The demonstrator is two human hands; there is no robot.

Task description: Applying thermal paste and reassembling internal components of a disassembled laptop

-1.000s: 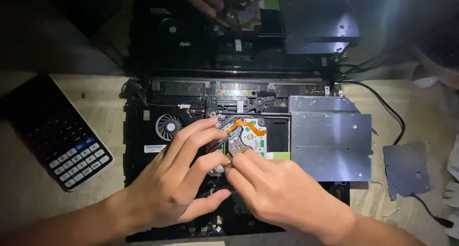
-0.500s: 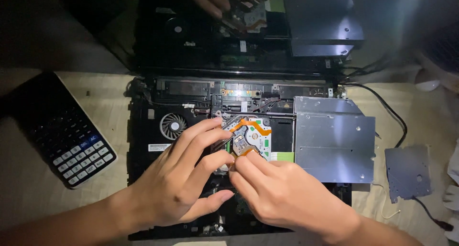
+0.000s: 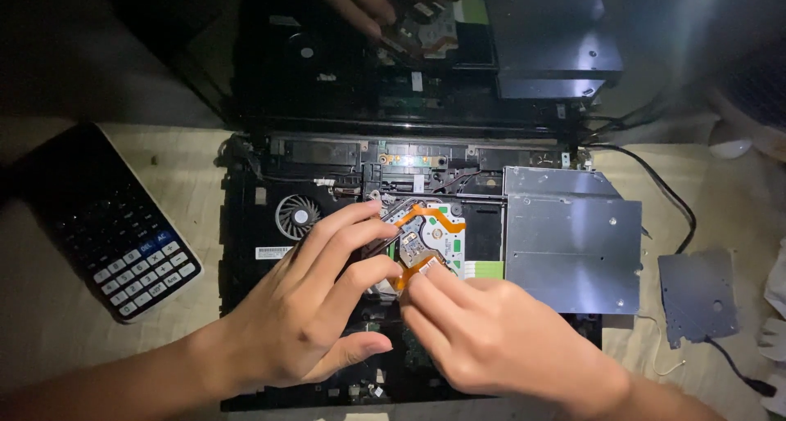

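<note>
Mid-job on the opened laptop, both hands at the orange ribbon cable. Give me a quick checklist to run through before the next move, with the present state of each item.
1. Orange ribbon cable in view and not torn: ok where visible; its end under the fingertips is hidden.
2. Right hand on the cable end: ok, fingertips sit at the cable's lower end.
3. Left hand steadying the part: ok, fingers rest beside the cable on the opened laptop.
4. Connector latch state: cannot tell, covered by fingers.
5. Metal drive cover out of the hands' way: ok, lies right of them.
6. Loose metal plate and calculator off the laptop: ok, both lie on the table.
</note>
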